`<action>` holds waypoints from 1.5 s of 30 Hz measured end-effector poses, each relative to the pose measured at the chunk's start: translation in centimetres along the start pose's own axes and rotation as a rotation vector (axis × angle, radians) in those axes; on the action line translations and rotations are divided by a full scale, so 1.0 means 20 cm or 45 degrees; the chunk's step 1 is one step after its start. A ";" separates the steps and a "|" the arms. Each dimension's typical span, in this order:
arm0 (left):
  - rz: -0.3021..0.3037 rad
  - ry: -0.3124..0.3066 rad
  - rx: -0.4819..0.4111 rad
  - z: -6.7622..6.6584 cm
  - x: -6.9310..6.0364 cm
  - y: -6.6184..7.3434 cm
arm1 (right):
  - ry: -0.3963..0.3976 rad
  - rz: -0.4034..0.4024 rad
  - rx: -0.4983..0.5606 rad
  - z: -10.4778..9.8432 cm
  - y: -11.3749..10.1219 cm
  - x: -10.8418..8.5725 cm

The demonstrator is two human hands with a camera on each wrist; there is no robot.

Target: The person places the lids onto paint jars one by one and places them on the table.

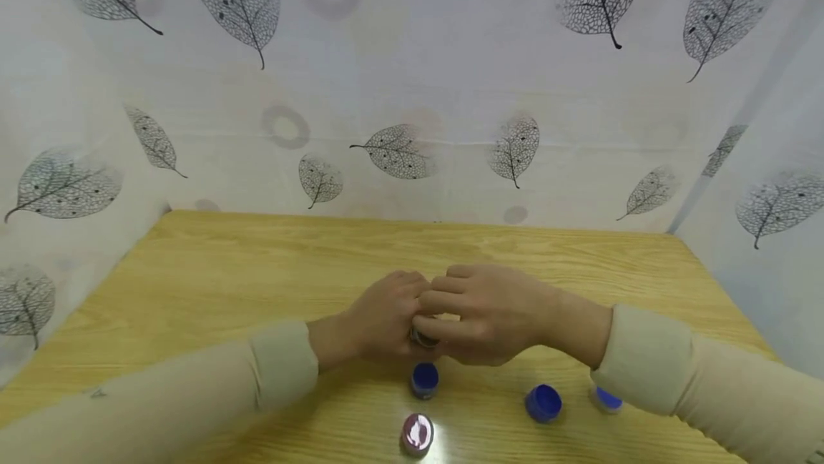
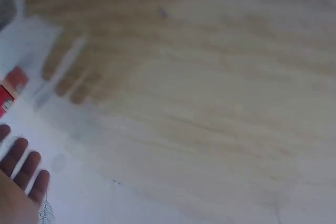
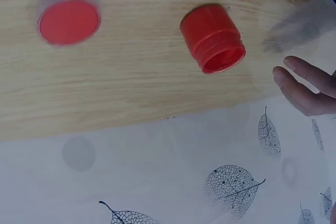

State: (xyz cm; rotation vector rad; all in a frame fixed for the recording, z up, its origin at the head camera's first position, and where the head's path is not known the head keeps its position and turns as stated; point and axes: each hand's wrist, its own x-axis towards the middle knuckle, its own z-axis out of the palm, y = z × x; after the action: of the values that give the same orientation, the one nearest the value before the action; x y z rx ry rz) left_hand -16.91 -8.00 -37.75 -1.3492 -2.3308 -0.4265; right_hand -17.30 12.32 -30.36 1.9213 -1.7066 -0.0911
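Over the middle of the table, both hands meet at a small jar (image 1: 423, 337) with a greyish rim, mostly hidden by them. My left hand (image 1: 388, 314) grips it from the side. The curled fingers of my right hand (image 1: 492, 315) pinch it from the top and right. Just nearer stands a blue jar (image 1: 425, 378), and below that a shiny pinkish round jar or lid (image 1: 418, 435). Fingers (image 2: 26, 169) at the left wrist view's lower left and more fingers (image 3: 304, 85) in the right wrist view show without a held thing; whose they are I cannot tell.
To the right lies an open blue jar (image 1: 543, 404), which looks red (image 3: 212, 38) in the right wrist view. A blue round container or lid (image 1: 608, 398) is partly under the right sleeve. Leaf-patterned cloth (image 1: 399, 78) hangs behind the wooden table (image 1: 257, 264).
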 end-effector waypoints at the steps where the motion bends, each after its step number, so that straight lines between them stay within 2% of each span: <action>1: 0.061 0.003 -0.013 0.01 0.00 -0.02 | -0.011 -0.045 0.001 0.00 0.00 0.00; 3: 0.149 0.009 -0.041 0.02 0.00 -0.05 | -0.033 -0.088 -0.003 0.00 -0.01 0.01; 6: 0.202 -0.027 -0.097 0.02 0.00 -0.07 | -0.064 -0.102 -0.020 0.00 -0.02 0.01; 10: 0.209 -0.082 -0.150 0.01 0.00 -0.06 | -0.076 -0.111 -0.039 0.01 -0.02 0.01; 14: 0.194 -0.102 -0.152 0.01 0.00 -0.06 | -0.105 -0.088 -0.031 0.01 -0.02 0.01; 21: 0.108 -0.140 -0.095 0.01 -0.01 -0.05 | -0.152 -0.064 -0.051 0.01 -0.03 0.02; 26: 0.064 -0.108 -0.009 0.01 -0.01 -0.03 | -0.118 -0.051 -0.076 0.01 -0.03 0.02; 31: -0.045 -0.075 0.102 0.01 -0.02 -0.01 | -0.123 -0.010 -0.119 0.01 -0.02 0.01; 35: -0.136 -0.053 0.147 0.01 -0.03 0.01 | -0.122 0.061 -0.147 0.02 -0.02 0.00; 40: -0.255 -0.033 0.218 0.00 -0.03 0.03 | -0.074 0.171 -0.207 0.04 -0.03 -0.01; 45: -0.316 0.013 0.309 0.00 -0.03 0.05 | -0.016 0.318 -0.240 0.05 -0.05 0.00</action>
State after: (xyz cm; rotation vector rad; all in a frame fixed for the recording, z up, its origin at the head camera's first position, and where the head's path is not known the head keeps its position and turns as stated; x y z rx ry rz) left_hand -15.74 -7.96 -37.89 -0.9487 -2.4578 -0.2116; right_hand -16.87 11.98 -31.69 1.5640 -1.8613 -0.1630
